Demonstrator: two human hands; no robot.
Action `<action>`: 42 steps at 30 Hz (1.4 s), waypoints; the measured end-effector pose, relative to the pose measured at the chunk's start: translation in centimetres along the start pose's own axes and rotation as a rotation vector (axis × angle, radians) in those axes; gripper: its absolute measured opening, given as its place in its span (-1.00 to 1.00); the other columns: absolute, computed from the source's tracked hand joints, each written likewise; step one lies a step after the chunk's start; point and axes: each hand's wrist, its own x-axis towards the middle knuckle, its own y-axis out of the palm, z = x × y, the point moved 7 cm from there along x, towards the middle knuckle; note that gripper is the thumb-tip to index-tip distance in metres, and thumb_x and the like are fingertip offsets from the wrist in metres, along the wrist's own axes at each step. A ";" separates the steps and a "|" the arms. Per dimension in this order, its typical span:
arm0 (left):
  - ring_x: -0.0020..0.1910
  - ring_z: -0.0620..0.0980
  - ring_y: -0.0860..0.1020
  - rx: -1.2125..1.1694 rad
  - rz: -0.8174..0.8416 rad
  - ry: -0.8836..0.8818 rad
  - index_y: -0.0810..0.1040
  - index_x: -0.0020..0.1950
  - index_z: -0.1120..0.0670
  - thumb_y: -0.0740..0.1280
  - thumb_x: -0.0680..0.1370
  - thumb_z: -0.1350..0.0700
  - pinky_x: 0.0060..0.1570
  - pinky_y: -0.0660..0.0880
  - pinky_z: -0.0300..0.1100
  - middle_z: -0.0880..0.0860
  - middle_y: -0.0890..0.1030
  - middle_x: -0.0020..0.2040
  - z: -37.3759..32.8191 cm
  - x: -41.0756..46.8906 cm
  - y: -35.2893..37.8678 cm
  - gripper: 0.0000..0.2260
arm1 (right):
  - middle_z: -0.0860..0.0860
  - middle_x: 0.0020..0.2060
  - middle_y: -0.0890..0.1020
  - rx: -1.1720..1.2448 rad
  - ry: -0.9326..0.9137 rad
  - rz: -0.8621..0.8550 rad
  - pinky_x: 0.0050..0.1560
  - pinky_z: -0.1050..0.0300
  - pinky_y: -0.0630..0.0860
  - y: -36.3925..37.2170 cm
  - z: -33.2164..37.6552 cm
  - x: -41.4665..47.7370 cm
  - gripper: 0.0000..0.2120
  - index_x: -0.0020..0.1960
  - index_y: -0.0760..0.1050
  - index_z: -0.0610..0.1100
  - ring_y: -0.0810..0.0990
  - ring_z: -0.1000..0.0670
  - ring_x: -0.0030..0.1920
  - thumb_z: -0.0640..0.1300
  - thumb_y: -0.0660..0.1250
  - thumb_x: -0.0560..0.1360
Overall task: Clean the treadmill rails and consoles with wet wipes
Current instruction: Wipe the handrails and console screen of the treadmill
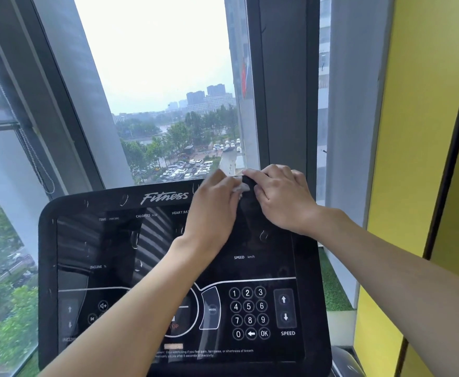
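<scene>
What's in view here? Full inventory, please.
console: one, black, centre, facing the camera
wet wipe: one, white, at the console's top edge, between the hands
window: one, dark-framed, behind the console
bead cord: one, grey, hanging at left
wall panel: one, yellow, right
turf: one strip, green, floor right of the console
left hand: holds the wipe
right hand: on the console's top right corner, beside the wipe

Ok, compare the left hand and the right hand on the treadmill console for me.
The left hand holds a wet wipe; the right hand has none, its bent fingers resting on the top edge of the treadmill console. The left forearm crosses the console's face from below; the right forearm comes in from the side. Both hands sit at the console's upper right corner.
</scene>
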 end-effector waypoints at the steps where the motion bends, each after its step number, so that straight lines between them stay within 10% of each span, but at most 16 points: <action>1: -0.17 0.00 0.46 0.010 0.009 0.011 0.70 0.07 0.13 0.38 0.60 0.20 -0.10 0.31 -0.34 -0.06 0.44 -0.12 0.0 0.0 0.0 -0.88 | 0.06 0.29 0.39 -0.009 -0.004 -0.002 0.46 -0.03 -0.02 0.0 0.0 0.0 -0.57 0.51 0.16 0.19 0.19 -0.02 0.42 -0.07 -0.03 0.66; 8: -0.14 0.06 0.56 0.090 0.052 0.052 0.69 0.12 0.14 0.34 0.61 0.21 -0.06 0.47 -0.19 0.08 0.56 -0.01 -0.4 -0.3 -0.6 -0.84 | 0.04 0.27 0.37 -0.062 -0.004 -0.003 0.46 -0.03 -0.01 0.1 0.2 -0.1 -0.55 0.51 0.13 0.18 0.20 -0.06 0.40 -0.09 -0.02 0.65; 16: -0.05 -0.05 0.51 -0.035 -0.129 -0.269 0.64 0.26 0.12 0.28 0.66 0.11 -0.06 0.20 -0.62 -0.05 0.57 0.13 4.1 -0.8 -4.4 -0.76 | -0.03 0.33 0.37 -0.116 0.037 0.028 0.50 -0.08 -0.03 -0.2 0.9 0.3 -0.55 0.49 0.19 0.10 0.18 -0.10 0.44 -0.10 0.03 0.61; 36: -0.17 -0.13 0.53 -0.057 -0.101 -0.300 0.68 0.07 0.11 0.30 0.63 0.16 -0.15 0.31 -0.44 -0.07 0.54 0.00 5.8 -0.6 -3.9 -0.84 | 0.09 0.49 0.27 -0.030 -0.108 0.065 0.50 -0.02 -0.17 1.2 4.4 1.3 -0.42 0.55 0.10 0.13 -0.02 0.03 0.54 -0.10 0.12 0.56; 42: -0.19 -0.23 0.64 -0.408 -0.191 -0.466 0.67 0.15 0.07 0.38 0.60 0.12 -0.18 0.52 -0.42 -0.14 0.67 -0.12 6.0 -1.0 -5.8 -0.84 | 0.10 0.33 0.46 0.282 -0.118 -0.170 0.46 0.06 0.11 -1.4 6.6 0.7 -0.53 0.49 0.26 0.10 0.36 0.13 0.29 0.05 0.24 0.61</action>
